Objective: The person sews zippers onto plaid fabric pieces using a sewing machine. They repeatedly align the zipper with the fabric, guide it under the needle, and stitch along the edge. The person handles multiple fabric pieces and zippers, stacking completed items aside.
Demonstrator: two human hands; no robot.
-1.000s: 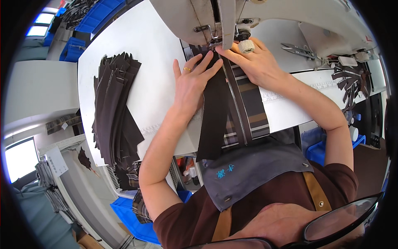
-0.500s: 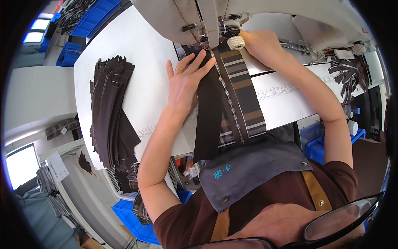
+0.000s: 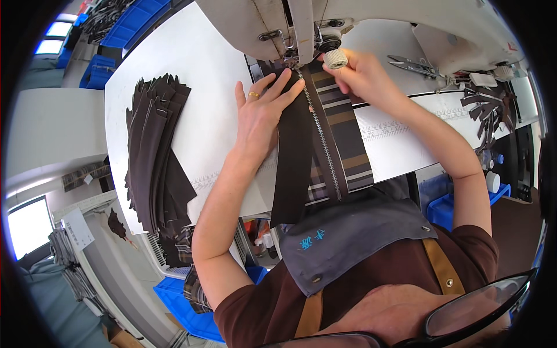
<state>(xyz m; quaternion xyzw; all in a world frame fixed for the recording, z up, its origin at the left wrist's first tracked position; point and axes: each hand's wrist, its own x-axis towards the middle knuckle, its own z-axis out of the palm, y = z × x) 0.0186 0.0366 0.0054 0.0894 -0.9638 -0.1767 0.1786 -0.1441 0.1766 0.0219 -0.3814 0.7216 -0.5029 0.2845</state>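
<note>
My left hand lies flat with fingers spread on a dark brown fabric strip, fingertips close to the sewing machine's presser foot. A metal zipper runs from the foot toward me, between the strip and a striped, plaid fabric panel. My right hand is beside the white knob of the sewing machine, at the panel's far right edge. Its fingers are curled in and partly hidden by the knob; what they hold, if anything, cannot be made out.
A stack of dark brown fabric strips lies on the white table at left. Metal scissors rest behind my right forearm. Dark fabric scraps hang at the right edge. Blue bins stand below.
My right hand has drawn back slightly toward me from behind the knob, its fingers curling in. My left hand stays on the strip. The view has shifted slightly.
</note>
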